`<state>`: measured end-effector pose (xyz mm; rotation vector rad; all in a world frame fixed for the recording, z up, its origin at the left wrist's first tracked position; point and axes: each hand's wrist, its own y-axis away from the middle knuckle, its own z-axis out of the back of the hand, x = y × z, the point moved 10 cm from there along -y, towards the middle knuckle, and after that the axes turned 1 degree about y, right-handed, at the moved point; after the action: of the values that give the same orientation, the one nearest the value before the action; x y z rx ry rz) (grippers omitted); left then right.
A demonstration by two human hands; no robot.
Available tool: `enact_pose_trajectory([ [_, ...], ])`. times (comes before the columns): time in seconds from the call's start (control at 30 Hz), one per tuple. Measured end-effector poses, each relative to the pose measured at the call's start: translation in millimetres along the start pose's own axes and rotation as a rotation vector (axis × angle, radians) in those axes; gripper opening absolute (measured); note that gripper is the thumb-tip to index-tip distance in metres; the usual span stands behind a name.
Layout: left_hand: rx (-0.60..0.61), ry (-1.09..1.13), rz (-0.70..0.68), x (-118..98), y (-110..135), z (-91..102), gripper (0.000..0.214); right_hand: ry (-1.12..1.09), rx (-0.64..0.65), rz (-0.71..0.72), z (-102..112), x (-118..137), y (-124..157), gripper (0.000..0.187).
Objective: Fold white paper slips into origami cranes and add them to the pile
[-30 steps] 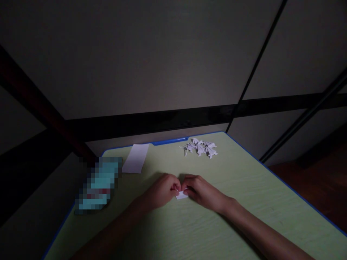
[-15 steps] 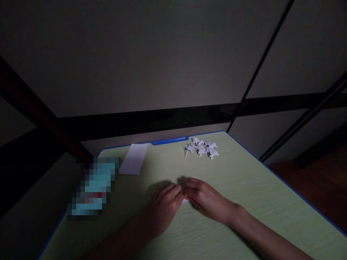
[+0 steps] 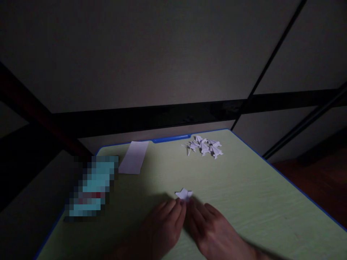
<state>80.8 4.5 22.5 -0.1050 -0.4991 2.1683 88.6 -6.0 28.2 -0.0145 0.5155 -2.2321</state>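
A small piece of folded white paper [image 3: 184, 194], with points sticking out left and right, shows just beyond my fingertips near the middle of the table. My left hand [image 3: 168, 222] is closed, its fingertips pressed on the near edge of this paper. From the other side my right hand [image 3: 208, 225] also closes on the near edge, its fingers bunched against the left ones. The near part of the folded paper is hidden under my fingers.
Several white folded-paper figures [image 3: 205, 147] lie grouped at the far right of the table [image 3: 244, 187]. A flat white paper sheet [image 3: 134, 157] lies at the far left, beside a blurred turquoise item [image 3: 93, 187]. A dark-banded panel [image 3: 151, 115] stands behind the far edge.
Both hands have come nearer to me and now sit below the folded paper, leaving its pointed far part uncovered. The view has shifted slightly.
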Motion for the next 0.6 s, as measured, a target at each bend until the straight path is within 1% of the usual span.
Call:
enact_pose_trajectory([
  [0.1,0.079,-0.001,0.040,2,7,-3.8,0.029,0.042,0.027,-0.009,-3,7,3,0.025],
  [0.2,0.137,0.054,0.088,9,16,-12.4,0.030,0.009,0.057,-0.024,-4,3,4,0.026],
  [0.27,0.124,0.107,0.094,12,20,-15.6,0.036,-0.065,0.074,-0.064,-5,-6,4,0.034],
  [0.33,0.084,0.136,0.083,13,23,-16.0,0.039,-0.115,0.075,-0.102,-7,-14,4,0.040],
  [0.4,0.049,0.131,0.062,10,25,-15.0,0.039,-0.080,0.045,-0.124,-9,-18,4,0.037],
  [0.47,0.033,0.094,0.042,6,24,-13.7,0.038,-0.017,0.014,-0.124,-11,-15,2,0.030],
  [0.53,0.050,0.048,0.032,1,22,-13.6,0.035,-0.012,0.015,-0.097,-16,-8,0,0.022],
  [0.6,0.089,0.026,0.051,1,19,-14.2,0.032,-0.029,0.015,-0.074,-19,-3,-3,0.019],
])
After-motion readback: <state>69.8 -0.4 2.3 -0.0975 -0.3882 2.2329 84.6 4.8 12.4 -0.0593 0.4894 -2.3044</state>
